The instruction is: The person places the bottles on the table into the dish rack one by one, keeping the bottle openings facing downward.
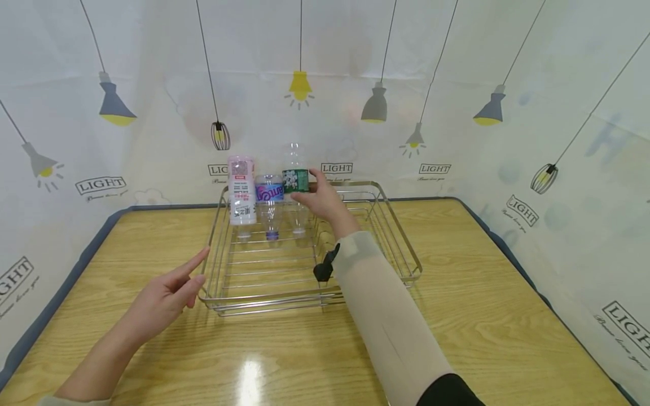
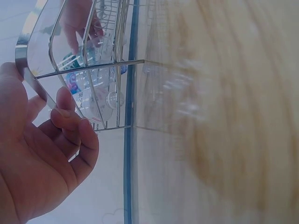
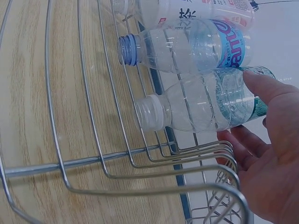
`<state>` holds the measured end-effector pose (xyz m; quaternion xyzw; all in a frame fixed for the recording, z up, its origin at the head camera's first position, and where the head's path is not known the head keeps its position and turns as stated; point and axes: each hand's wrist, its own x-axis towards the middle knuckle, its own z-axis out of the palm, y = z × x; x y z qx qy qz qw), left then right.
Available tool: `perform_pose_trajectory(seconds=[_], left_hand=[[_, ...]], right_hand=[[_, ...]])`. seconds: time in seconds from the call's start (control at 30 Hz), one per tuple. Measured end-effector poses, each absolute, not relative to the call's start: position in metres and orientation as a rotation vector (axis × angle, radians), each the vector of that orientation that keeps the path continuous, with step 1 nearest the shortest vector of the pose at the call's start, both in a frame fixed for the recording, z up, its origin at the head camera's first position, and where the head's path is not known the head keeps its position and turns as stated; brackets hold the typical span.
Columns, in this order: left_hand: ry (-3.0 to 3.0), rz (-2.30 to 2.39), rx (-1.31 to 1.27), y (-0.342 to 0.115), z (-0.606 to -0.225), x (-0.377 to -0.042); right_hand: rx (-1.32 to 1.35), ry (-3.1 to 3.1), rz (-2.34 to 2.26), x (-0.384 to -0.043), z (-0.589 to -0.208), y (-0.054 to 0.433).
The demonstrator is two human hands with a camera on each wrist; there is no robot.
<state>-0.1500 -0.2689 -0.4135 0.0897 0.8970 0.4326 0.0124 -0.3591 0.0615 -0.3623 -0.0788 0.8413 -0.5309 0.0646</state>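
My right hand (image 1: 323,197) holds a clear plastic bottle with a green label (image 1: 295,180), upside down at the back of a wire dish rack (image 1: 276,296). In the right wrist view its thumb lies along the label, and the bottle's neck (image 3: 152,113) points down at the rack wires. Next to it stands an inverted bottle with a blue label and purple cap (image 1: 269,193), then a taller pink-and-white bottle (image 1: 242,192). My left hand (image 1: 162,299) is at the rack's left side, index finger straight, its tip right at the rim; its other fingers are bent.
The rack sits on a wood-grain table (image 1: 274,361) with a dark blue edge. Behind and at both sides hangs a pale cloth (image 1: 345,129) printed with lamps. To the right of the bottles the rack has a narrower section with wire dividers (image 1: 325,234).
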Motion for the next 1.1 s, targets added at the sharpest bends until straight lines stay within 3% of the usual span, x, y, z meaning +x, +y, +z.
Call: perform_pose_trajectory(seconds=[0.4,0.73,1.1], left_hand=[[2.795,1.318,0.252,-0.269,-0.412,-0.15],[2.798,1.295,0.24,-0.268,-0.409,-0.149],[2.812,1.317,0.262,-0.27,-0.409,-0.139]], right_hand=[[-0.157,2.641,-1.618,-0.362,-0.357,0.06],[-0.248,2.601,-1.989,-0.358,-0.347,0.058],[-0.474,2.434,-2.249,-0.331,-0.292,0.051]])
